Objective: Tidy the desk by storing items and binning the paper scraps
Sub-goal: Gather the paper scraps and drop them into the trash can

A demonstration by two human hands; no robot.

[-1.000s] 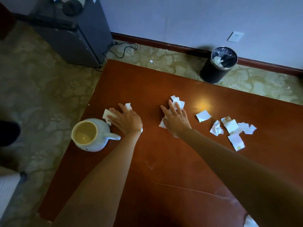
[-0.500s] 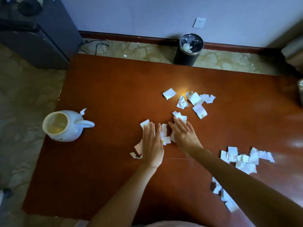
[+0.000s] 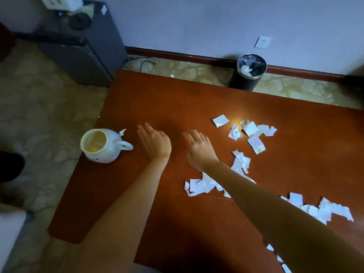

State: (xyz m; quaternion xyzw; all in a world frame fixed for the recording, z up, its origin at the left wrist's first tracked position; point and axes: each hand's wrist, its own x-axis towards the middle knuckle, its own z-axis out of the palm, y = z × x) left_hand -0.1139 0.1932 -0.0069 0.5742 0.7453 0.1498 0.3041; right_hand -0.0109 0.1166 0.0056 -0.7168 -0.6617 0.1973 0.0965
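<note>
White paper scraps lie in clusters on the brown desk [image 3: 177, 99]: a far group [image 3: 250, 133], a middle heap [image 3: 201, 186] partly under my right forearm, and a near-right group [image 3: 323, 209]. One small scrap [image 3: 122, 132] sits beside the white ceramic pot [image 3: 102, 145] at the desk's left edge. My left hand [image 3: 155, 142] hovers flat and open right of the pot, holding nothing. My right hand [image 3: 199, 150] is open too, fingers spread, just left of the middle heap. A black bin [image 3: 247, 73] with a clear liner stands on the floor beyond the desk.
A dark cabinet [image 3: 82, 50] stands at the back left with a cable [image 3: 141, 63] trailing on the patterned carpet. A wall socket [image 3: 262, 42] is above the bin. More scraps [image 3: 279, 259] lie at the desk's near right edge.
Both hands have lifted off the gathered scraps and moved away and to the left, toward the pot. The heap they pushed together now lies behind them.
</note>
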